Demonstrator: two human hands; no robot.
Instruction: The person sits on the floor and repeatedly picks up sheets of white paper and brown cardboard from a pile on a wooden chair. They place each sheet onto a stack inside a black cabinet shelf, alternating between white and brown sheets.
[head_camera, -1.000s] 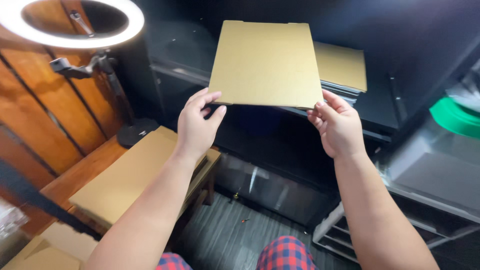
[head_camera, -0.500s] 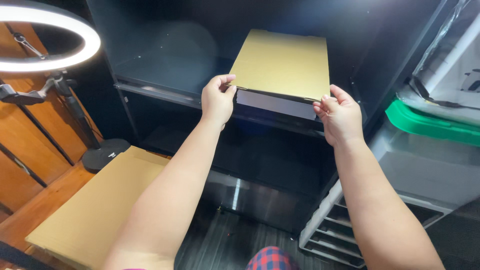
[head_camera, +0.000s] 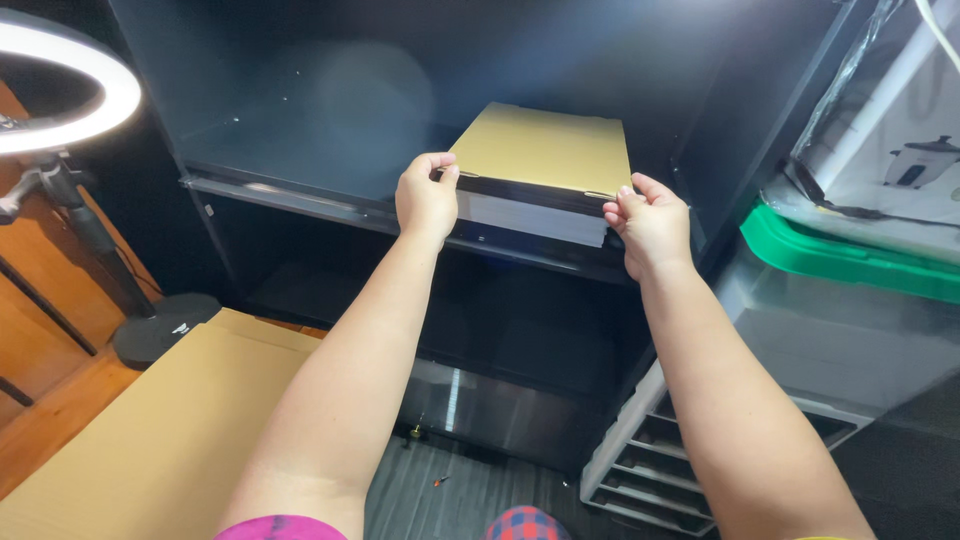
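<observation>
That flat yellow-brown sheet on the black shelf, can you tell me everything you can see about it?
The gold-tan sheet is thin, flat and rectangular, with a matte, slightly grainy look, like a coated plate or board. It lies level on top of a dark slab with a pale front edge, on the black shelf. The left hand pinches its near left corner and the right hand holds the near right corner. Its far edge fades into the dark cabinet.
</observation>
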